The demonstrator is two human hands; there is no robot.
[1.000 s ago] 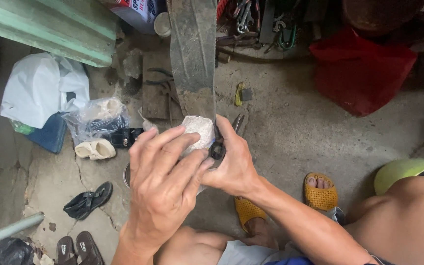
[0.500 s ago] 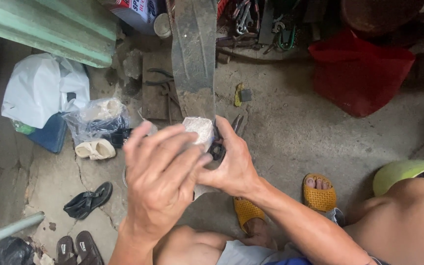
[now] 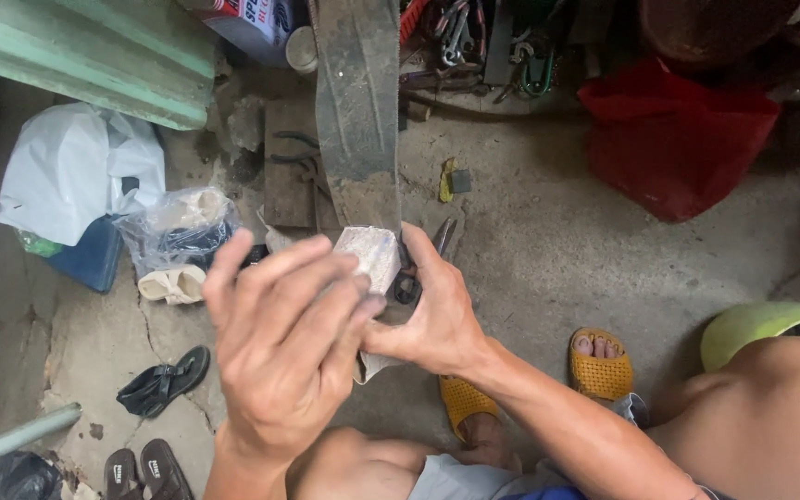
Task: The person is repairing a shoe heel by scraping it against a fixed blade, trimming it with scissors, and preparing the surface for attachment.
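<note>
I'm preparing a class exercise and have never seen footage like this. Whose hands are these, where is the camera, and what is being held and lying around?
The camera sits on a person's head, looking down at their own bare hands. The left hand and the right hand together hold a small pale block against the end of a long dark strip. Below is a concrete floor. On it lie a red bag, a white plastic bag, black sandals and a heap of tools. The person wears yellow sandals.

Block point(image 3: 369, 255) between hands — under strap point(image 3: 357, 111)
</note>
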